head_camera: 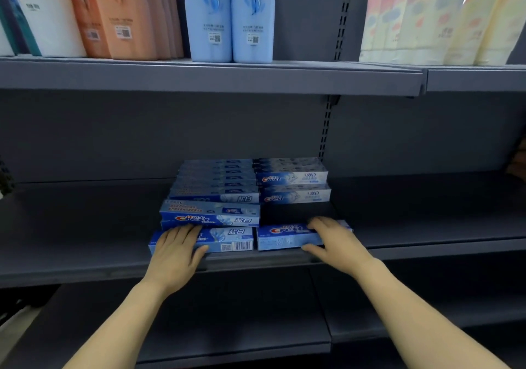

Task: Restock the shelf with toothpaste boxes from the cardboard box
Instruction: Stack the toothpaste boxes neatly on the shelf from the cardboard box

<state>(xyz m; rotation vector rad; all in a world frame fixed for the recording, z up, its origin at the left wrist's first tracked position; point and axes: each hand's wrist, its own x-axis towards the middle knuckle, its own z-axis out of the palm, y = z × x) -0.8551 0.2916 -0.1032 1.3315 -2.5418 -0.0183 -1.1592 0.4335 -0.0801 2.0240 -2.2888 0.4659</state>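
Observation:
Blue toothpaste boxes lie in two columns on the grey middle shelf (85, 243). My left hand (178, 250) grips the left end of the front left toothpaste box (227, 239), fingers over its top and thumb at its front face. My right hand (333, 240) grips the right part of the front right toothpaste box (284, 236), fingers on top and thumb under the front edge. Behind the left one rises a stack of several boxes (216, 195). A shorter stack (293, 183) stands at the back right, with a bare gap in front of it. The cardboard box is out of view.
The upper shelf (210, 77) carries orange (125, 13) and light blue refill pouches (230, 16), plus pastel packs (444, 18) on the right. A slotted upright (326, 129) divides the back panel. Below runs another grey shelf (227, 331).

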